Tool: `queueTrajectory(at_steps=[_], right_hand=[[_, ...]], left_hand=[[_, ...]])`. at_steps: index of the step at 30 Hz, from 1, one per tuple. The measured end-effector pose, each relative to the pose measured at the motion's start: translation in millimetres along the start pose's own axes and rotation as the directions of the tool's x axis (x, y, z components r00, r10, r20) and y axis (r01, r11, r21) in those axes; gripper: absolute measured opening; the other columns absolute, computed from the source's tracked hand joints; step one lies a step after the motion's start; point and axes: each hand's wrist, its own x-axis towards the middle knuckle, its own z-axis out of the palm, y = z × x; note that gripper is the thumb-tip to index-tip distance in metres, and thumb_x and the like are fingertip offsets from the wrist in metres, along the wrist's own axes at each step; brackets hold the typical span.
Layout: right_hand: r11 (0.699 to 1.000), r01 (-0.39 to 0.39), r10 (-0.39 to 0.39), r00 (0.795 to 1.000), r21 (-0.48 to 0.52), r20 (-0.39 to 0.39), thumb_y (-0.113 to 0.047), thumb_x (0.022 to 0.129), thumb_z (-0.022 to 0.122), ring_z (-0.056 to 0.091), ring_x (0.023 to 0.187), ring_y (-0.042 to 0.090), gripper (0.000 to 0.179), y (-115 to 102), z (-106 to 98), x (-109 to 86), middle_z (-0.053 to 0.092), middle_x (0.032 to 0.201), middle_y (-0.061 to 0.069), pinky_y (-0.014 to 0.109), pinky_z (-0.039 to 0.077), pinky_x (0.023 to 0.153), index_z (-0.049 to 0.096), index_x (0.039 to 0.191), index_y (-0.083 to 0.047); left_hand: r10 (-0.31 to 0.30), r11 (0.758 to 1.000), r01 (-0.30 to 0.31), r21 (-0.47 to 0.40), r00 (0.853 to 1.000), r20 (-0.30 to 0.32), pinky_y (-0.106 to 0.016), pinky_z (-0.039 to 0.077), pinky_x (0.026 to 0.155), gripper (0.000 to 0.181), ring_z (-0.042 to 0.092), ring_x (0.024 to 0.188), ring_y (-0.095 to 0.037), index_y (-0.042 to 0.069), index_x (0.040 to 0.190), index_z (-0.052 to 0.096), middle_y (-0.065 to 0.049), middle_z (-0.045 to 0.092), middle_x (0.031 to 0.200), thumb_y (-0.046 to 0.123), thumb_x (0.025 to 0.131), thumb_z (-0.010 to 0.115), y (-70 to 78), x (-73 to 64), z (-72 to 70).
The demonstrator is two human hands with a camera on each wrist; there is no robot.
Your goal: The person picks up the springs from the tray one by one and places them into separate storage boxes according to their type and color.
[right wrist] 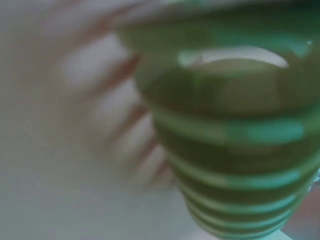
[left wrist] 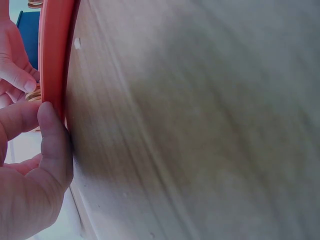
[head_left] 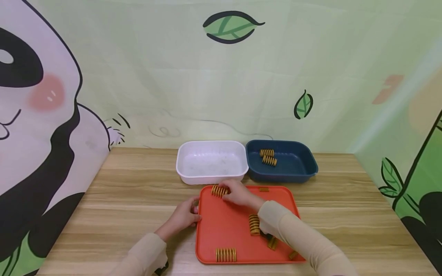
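Surface: light wood-grain tabletop (head_left: 131, 199), pushed against a pale green printed backdrop (head_left: 155, 76). Print shows a big panda (head_left: 38, 126) at left, a leaf (head_left: 230, 27) up top, more foliage at right. Red print (head_left: 388, 89) on the right side is faint; can't tell whether it's lettering.

Red tray (head_left: 221, 226) sits nearest the person. White bin (head_left: 212, 163) and navy bin (head_left: 293, 163) stand side by side behind it; two brass-colored coil springs (head_left: 269, 160) lie in the navy one.

Right hand (head_left: 238, 193): fingertips closed in on a coil spring (head_left: 218, 191) at the tray's far left corner. Left hand (head_left: 185, 212): thumb and fingers bent around the tray's left edge, gripping it. Other springs on the tray: one far right, one near left (head_left: 226, 255), three toward the right sleeve (head_left: 307, 237). Right wrist view: blurred close-up coil.
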Motion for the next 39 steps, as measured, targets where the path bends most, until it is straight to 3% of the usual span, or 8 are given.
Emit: queueTrajectory(at_steps=[4, 17, 30, 39], right_hand=[[1.000, -0.026, 0.026, 1.000, 0.003, 0.005, -0.005, 0.076, 0.065, 0.054, 0.096, 0.023, 0.034, 1.0, 1.0, -0.9, 0.061, 0.107, 0.012, 0.039, 0.045, 0.091, 0.059, 0.110, -0.001], [1.000, 0.024, -0.024, 1.000, 0.014, 0.009, -0.004, 0.077, 0.063, 0.055, 0.091, 0.022, 0.031, 2.7, -1.9, -7.3, 0.061, 0.102, 0.013, 0.037, 0.048, 0.086, 0.059, 0.107, 0.001], [0.998, 0.060, -0.059, 0.997, 0.031, -0.050, -0.005, 0.076, 0.063, 0.054, 0.087, 0.019, 0.029, 0.5, -13.2, -13.6, 0.062, 0.100, 0.011, 0.035, 0.048, 0.083, 0.060, 0.104, 0.000], [0.997, -0.010, 0.013, 0.999, 0.082, -0.039, -0.006, 0.079, 0.061, 0.051, 0.082, 0.016, 0.030, -4.9, -26.8, -17.5, 0.063, 0.098, 0.005, 0.029, 0.049, 0.079, 0.061, 0.109, -0.007]], left_hand=[[0.002, 1.000, -0.002, -0.002, 1.000, -0.001, -0.024, 0.046, 0.045, 0.061, 0.046, 0.053, -0.012, 0.000, 0.129, 0.041, -0.005, 0.046, 0.071, -0.010, 0.072, 0.061, 0.3, -0.8, 1.0], [-0.003, 1.000, 0.003, 0.000, 1.000, -0.004, -0.024, 0.046, 0.045, 0.062, 0.046, 0.052, -0.013, 0.001, 0.129, 0.041, -0.005, 0.047, 0.071, -0.009, 0.072, 0.061, 1.3, -2.2, 1.1], [0.000, 1.000, 0.000, 0.003, 1.000, -0.007, -0.024, 0.045, 0.045, 0.061, 0.045, 0.052, -0.013, 0.000, 0.129, 0.041, -0.005, 0.046, 0.071, -0.010, 0.072, 0.061, 0.3, -0.4, 0.8], [-0.011, 1.000, 0.011, 0.009, 1.000, -0.005, -0.024, 0.045, 0.044, 0.061, 0.045, 0.052, -0.013, 0.000, 0.129, 0.041, -0.005, 0.046, 0.071, -0.009, 0.072, 0.061, 1.2, 0.2, 0.8]])
